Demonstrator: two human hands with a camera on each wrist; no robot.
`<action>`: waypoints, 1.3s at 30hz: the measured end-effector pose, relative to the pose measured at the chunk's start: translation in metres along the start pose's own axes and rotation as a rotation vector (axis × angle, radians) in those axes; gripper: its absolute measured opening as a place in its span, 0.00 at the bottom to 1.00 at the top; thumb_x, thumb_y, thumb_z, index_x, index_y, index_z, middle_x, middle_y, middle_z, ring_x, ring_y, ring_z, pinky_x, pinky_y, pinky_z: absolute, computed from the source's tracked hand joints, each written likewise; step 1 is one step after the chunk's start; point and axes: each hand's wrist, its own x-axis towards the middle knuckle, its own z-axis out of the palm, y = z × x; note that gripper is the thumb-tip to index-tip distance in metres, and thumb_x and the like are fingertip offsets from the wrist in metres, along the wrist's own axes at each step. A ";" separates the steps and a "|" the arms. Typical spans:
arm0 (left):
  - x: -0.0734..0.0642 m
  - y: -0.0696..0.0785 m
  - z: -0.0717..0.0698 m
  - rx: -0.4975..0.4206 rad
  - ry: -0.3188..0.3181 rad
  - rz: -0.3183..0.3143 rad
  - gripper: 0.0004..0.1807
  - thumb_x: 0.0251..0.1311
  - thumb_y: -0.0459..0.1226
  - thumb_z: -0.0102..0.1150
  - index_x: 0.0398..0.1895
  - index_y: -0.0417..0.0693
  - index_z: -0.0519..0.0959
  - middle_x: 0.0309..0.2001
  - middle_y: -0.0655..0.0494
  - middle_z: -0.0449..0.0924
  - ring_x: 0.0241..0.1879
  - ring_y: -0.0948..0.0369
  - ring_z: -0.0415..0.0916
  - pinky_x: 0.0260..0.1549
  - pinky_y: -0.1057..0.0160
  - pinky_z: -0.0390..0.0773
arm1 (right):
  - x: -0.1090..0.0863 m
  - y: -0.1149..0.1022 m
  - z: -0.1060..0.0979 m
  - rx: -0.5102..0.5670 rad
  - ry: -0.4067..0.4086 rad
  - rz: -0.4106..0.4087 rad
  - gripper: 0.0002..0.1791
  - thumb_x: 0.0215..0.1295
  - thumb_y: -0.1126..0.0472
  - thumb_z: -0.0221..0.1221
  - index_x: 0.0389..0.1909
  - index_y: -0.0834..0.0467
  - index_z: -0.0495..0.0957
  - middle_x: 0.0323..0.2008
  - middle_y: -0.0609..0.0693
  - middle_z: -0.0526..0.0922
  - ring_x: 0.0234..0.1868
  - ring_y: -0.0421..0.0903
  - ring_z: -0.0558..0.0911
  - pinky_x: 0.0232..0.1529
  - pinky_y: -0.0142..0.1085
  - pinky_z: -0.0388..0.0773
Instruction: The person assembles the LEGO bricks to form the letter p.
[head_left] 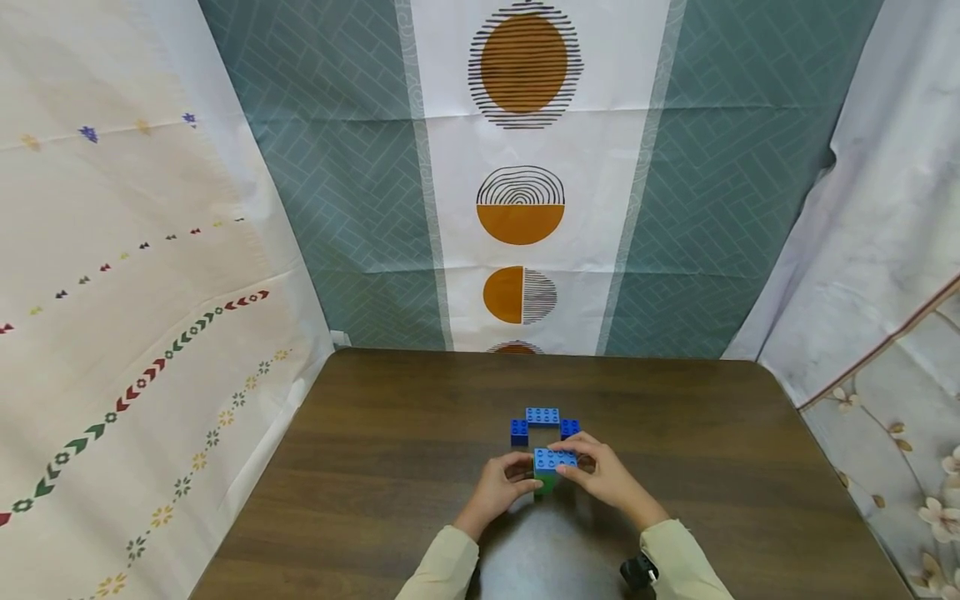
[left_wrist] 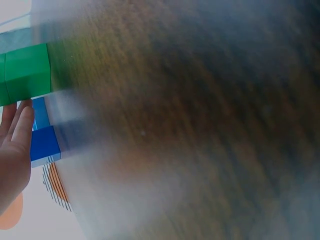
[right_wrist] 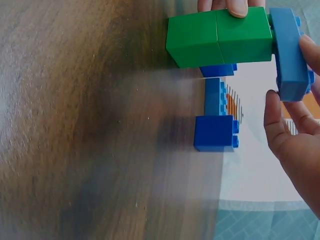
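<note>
My left hand (head_left: 501,485) holds a stack of two green toy bricks (right_wrist: 220,37) by its side, thumb on the near face. Over the top of the stack lies a longer light blue brick (head_left: 553,460), and my right hand (head_left: 604,477) pinches it between thumb and fingers. In the right wrist view a narrow gap with green studs shows between this light blue brick and the upper green one. The light blue brick sticks out past the stack toward my right hand. Whether the stack touches the table cannot be told.
Just beyond my hands, two dark blue bricks (head_left: 519,432) and a light blue brick (head_left: 542,416) form a U-shaped group on the brown wooden table (head_left: 405,433). Patterned cloths (head_left: 337,208) hang behind the table and along both sides.
</note>
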 end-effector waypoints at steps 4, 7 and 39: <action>-0.001 -0.001 0.001 -0.009 0.004 0.008 0.17 0.54 0.22 0.66 0.48 0.29 0.78 0.44 0.38 0.80 0.47 0.42 0.79 0.46 0.55 0.81 | -0.002 0.001 -0.001 -0.033 -0.008 0.008 0.15 0.66 0.61 0.62 0.53 0.59 0.81 0.43 0.50 0.76 0.40 0.43 0.75 0.42 0.33 0.79; -0.001 0.001 0.001 -0.001 0.003 0.001 0.17 0.54 0.23 0.66 0.48 0.30 0.78 0.44 0.39 0.80 0.47 0.43 0.79 0.46 0.56 0.81 | -0.003 0.000 -0.001 -0.049 -0.011 -0.003 0.15 0.66 0.64 0.62 0.53 0.62 0.80 0.43 0.52 0.76 0.41 0.46 0.76 0.44 0.37 0.80; 0.001 0.002 -0.003 -0.003 -0.028 -0.015 0.16 0.56 0.24 0.64 0.49 0.31 0.78 0.46 0.40 0.80 0.49 0.42 0.78 0.47 0.56 0.80 | 0.003 -0.006 0.000 -0.087 -0.056 -0.018 0.17 0.66 0.58 0.62 0.55 0.55 0.80 0.43 0.48 0.74 0.37 0.45 0.71 0.34 0.35 0.72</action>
